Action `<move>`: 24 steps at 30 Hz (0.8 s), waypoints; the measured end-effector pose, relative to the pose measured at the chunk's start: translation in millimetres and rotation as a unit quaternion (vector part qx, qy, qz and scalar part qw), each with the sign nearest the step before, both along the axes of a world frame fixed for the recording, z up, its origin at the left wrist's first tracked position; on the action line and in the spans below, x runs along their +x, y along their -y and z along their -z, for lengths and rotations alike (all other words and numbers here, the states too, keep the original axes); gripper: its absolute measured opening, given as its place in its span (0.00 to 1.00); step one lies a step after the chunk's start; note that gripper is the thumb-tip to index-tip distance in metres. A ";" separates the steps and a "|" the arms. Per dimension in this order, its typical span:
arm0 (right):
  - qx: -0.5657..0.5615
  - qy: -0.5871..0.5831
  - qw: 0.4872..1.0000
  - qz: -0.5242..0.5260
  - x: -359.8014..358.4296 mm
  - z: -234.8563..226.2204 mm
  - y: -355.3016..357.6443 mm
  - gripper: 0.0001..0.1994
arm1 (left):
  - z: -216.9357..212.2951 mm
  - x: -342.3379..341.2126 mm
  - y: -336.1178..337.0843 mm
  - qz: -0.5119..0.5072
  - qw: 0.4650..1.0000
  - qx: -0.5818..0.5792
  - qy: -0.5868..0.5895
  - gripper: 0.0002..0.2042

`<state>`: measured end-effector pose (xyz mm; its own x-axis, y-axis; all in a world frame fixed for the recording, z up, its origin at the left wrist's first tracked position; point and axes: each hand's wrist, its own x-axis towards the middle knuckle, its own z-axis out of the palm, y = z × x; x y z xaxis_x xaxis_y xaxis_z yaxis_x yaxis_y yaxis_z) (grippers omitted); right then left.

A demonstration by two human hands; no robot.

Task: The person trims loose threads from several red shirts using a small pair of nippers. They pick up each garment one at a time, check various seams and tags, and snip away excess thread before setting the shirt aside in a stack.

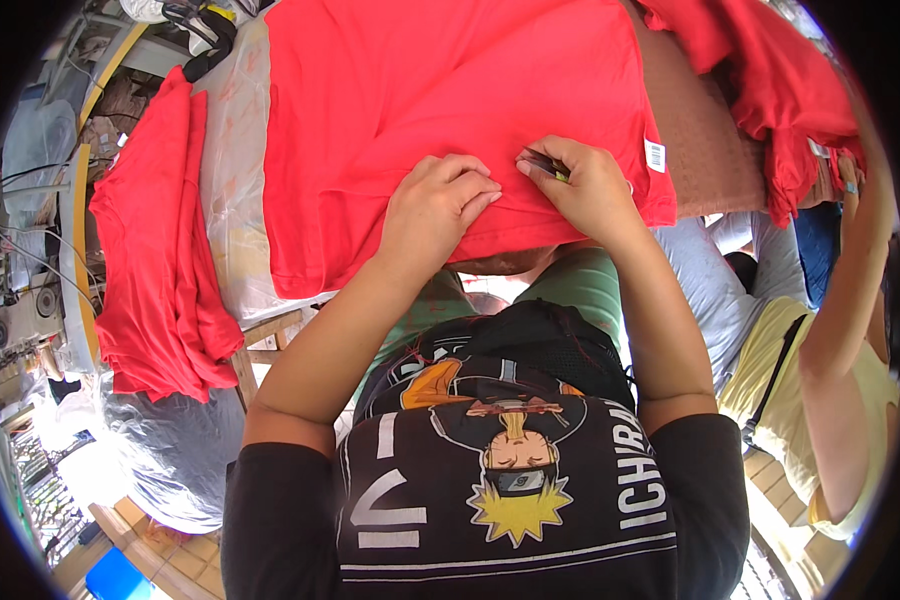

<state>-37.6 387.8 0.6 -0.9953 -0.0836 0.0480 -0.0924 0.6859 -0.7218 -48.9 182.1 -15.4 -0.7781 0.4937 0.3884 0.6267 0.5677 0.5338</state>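
A red garment (450, 80) lies spread over the table in front of me, with a white barcode label (655, 156) near its right edge. My left hand (438, 208) rests on its near part, fingers bent and thumb and fingertips pinched together; whatever is between them is too small to make out. Just to the right, my right hand (582, 185) is closed around small dark thread snips (547, 166) with a yellow-green spot. Their tip points toward the left hand, a short gap away, above the red cloth.
More red garments (160, 260) hang over the table's left side, beside clear plastic sheeting (232, 190). Brown cloth (698, 130) covers the table's right part. At right, a co-worker in a yellow top (770, 370) reaches toward another red garment (770, 80).
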 end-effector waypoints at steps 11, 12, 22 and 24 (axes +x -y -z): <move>-0.006 -0.004 1.000 -0.029 3.4 -6.5 5.9 0.11 | -105.9 19.1 105.7 0.076 0.924 -0.208 0.312 0.11; -0.002 -0.031 0.998 -0.055 5.6 -8.0 12.0 0.12 | -103.1 17.5 106.8 0.044 0.941 -0.184 0.282 0.14; 0.026 -0.285 0.958 0.009 1.3 -48.8 13.6 0.09 | -32.9 12.4 81.2 -0.180 0.980 -0.086 -0.025 0.30; -0.042 -0.293 0.945 0.139 5.4 -68.7 -13.7 0.07 | -38.8 18.6 86.0 -0.194 0.979 -0.025 -0.060 0.27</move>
